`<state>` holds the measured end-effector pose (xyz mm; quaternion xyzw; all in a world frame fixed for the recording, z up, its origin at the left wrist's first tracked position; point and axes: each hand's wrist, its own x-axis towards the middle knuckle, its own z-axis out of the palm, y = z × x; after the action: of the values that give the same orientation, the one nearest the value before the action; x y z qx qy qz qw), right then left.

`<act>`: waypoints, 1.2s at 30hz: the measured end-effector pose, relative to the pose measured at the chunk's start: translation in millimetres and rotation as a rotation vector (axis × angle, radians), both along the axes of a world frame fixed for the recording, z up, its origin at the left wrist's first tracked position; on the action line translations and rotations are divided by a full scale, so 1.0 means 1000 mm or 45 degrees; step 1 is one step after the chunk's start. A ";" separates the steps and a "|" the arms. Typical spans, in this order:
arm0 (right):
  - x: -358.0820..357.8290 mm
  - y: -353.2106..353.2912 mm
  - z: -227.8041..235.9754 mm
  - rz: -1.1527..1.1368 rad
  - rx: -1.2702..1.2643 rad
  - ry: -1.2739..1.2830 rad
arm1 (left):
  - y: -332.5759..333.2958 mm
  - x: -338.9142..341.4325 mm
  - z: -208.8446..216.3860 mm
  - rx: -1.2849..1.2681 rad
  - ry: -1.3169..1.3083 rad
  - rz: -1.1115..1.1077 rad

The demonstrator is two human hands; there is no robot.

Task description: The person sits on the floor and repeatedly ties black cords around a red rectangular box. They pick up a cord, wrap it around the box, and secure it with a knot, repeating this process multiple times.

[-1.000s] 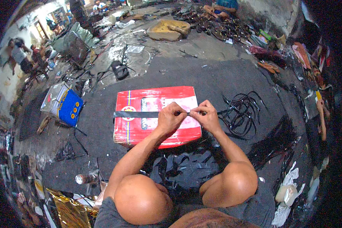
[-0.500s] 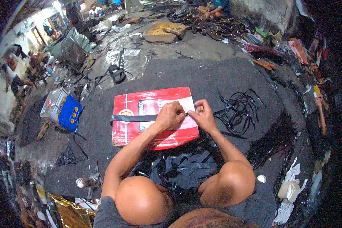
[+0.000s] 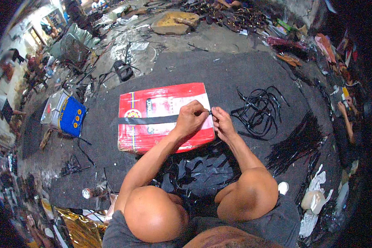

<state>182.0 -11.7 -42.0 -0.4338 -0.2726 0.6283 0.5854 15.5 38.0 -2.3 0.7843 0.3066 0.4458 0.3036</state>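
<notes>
Black flat rubber strip point(image 3: 153, 120) lies across the red rectangular cardboard box point(image 3: 163, 115), its end pinched between my left hand point(image 3: 191, 118) and right hand point(image 3: 221, 124), fingertips closed tight. Uneven pull could tear or skew it. Beyond my fingers: dark floor mat point(image 3: 235, 74), loose black strips point(image 3: 260, 109), cluttered workshop.

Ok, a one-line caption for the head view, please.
Seated on a dark mat, left hand and right hand pinch one end of a black strip lying across a red box.
</notes>
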 end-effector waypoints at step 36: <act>0.108 -0.007 -0.131 -0.169 -0.580 -2.291 | -0.003 0.005 0.000 0.021 -0.159 -0.105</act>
<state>289.9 -18.7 -172.9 -0.8769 -0.4687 0.0589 0.0892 20.0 34.8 -2.0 0.7693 0.2509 0.4835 0.3338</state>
